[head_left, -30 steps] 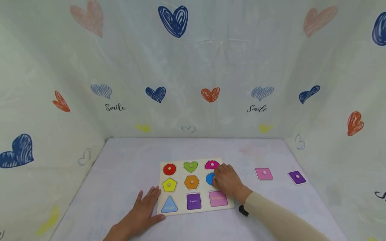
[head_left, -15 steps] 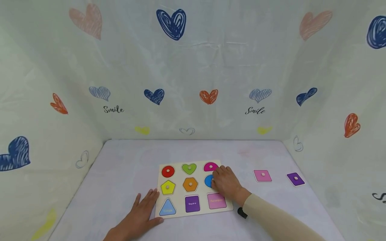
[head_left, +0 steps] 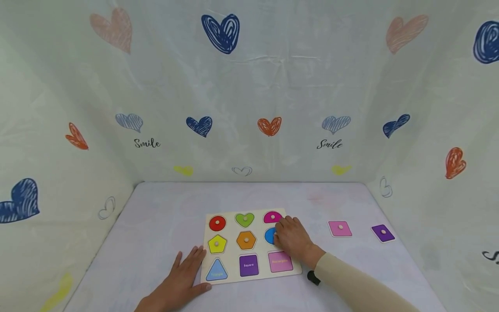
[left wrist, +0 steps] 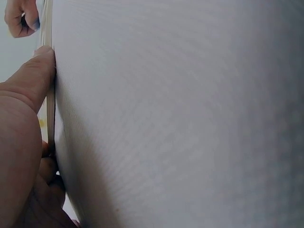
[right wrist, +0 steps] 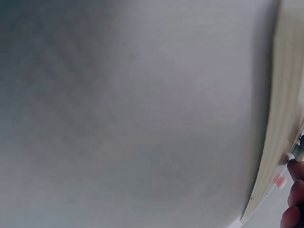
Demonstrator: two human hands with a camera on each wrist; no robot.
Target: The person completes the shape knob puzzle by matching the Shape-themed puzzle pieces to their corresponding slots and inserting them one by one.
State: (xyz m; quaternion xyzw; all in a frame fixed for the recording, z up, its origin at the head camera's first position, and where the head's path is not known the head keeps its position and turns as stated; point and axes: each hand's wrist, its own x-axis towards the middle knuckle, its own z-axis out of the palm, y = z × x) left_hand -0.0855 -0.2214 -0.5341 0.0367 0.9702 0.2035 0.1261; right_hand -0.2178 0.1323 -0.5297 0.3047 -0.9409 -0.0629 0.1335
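A cream shape puzzle board [head_left: 234, 260] lies on the table. My right hand [head_left: 294, 239] is at its right side, fingers curled and pinching the blue rounded puzzle piece [head_left: 269, 235], whose right part the hand hides. Spread flat, my left hand [head_left: 182, 275] rests along the board's left edge; its thumb touches the lower left corner. Knobbed pieces sit in the upper rows: red circle [head_left: 217, 223], green heart [head_left: 244, 219], magenta half circle [head_left: 271, 217], yellow pentagon [head_left: 217, 244] and orange hexagon [head_left: 246, 240]. The bottom row shows knobless, labelled triangle [head_left: 216, 271], square [head_left: 248, 265] and rectangle [head_left: 280, 261] spaces.
To the board's right lie a loose pink rectangle piece [head_left: 340, 229] and, farther right, a loose purple square piece [head_left: 383, 233], both with knobs. A small black object [head_left: 313, 277] shows below the right wrist. Heart-printed cloth [head_left: 249, 95] walls off the table's back and sides.
The head view has tipped slightly, so everything sits a little lower in it. Both hands keep their places on the board, and the pieces have not visibly moved.
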